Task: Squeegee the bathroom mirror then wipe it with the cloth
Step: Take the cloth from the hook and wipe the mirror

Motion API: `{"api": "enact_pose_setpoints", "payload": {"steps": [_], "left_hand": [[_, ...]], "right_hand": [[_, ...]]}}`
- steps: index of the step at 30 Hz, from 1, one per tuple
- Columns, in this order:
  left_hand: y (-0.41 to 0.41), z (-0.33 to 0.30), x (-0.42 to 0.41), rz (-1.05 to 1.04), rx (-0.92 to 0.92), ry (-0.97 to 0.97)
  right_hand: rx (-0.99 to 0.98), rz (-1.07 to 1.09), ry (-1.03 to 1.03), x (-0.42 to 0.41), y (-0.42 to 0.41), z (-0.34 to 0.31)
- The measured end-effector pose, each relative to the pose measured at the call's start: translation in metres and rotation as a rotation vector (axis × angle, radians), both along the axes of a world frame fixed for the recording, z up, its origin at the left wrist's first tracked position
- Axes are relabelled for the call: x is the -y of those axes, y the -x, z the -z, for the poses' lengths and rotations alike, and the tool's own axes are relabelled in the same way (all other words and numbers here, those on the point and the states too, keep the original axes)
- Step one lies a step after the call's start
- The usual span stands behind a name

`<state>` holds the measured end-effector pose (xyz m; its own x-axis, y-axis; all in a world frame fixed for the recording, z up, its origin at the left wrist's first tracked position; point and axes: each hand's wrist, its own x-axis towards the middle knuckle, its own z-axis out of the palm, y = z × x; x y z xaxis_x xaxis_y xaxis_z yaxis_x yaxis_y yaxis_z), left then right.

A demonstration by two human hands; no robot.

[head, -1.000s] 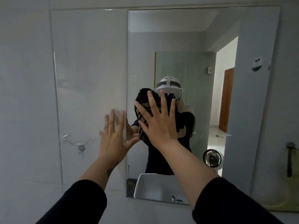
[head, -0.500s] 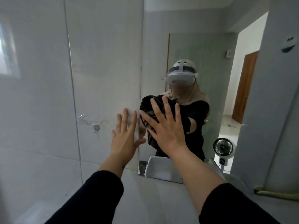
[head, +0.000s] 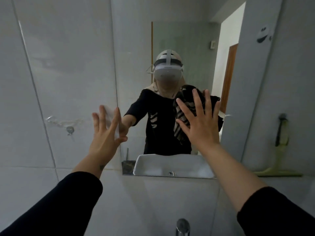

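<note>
The bathroom mirror (head: 187,40) hangs on the tiled wall straight ahead. My right hand (head: 199,123) lies flat on the glass with fingers spread, pressing a dark striped cloth (head: 180,106) against the mirror's lower right part. My left hand (head: 105,133) is open, palm flat against the mirror's left edge and the wall tile beside it. A pale green squeegee (head: 281,171) with a dark handle hangs on the wall to the right of the mirror, away from both hands.
A chrome tap (head: 182,226) pokes up at the bottom edge below the mirror. The white sink (head: 170,165) shows as a reflection. A small metal hook (head: 69,129) sits on the left wall tile. The mirror reflects an open doorway.
My right hand has slid the cloth to the right across the glass. My left hand stays at the mirror's left edge. The view has tilted downward.
</note>
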<state>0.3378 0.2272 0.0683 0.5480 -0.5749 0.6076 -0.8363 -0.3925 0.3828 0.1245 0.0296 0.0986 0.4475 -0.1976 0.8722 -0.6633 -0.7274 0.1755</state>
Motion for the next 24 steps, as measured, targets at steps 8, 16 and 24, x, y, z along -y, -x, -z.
{"api": "enact_pose_setpoints", "payload": {"steps": [8,16,24], "left_hand": [[-0.006,0.005,0.003,-0.004,0.030,0.017],[-0.007,0.007,0.007,-0.051,0.092,-0.009],[-0.006,0.009,0.010,-0.073,0.132,-0.026]], "right_hand": [[0.251,0.065,-0.172,0.049,0.067,0.010],[0.429,0.089,-0.241,0.056,0.074,0.066],[0.393,0.085,-0.129,0.030,0.033,0.105]]}}
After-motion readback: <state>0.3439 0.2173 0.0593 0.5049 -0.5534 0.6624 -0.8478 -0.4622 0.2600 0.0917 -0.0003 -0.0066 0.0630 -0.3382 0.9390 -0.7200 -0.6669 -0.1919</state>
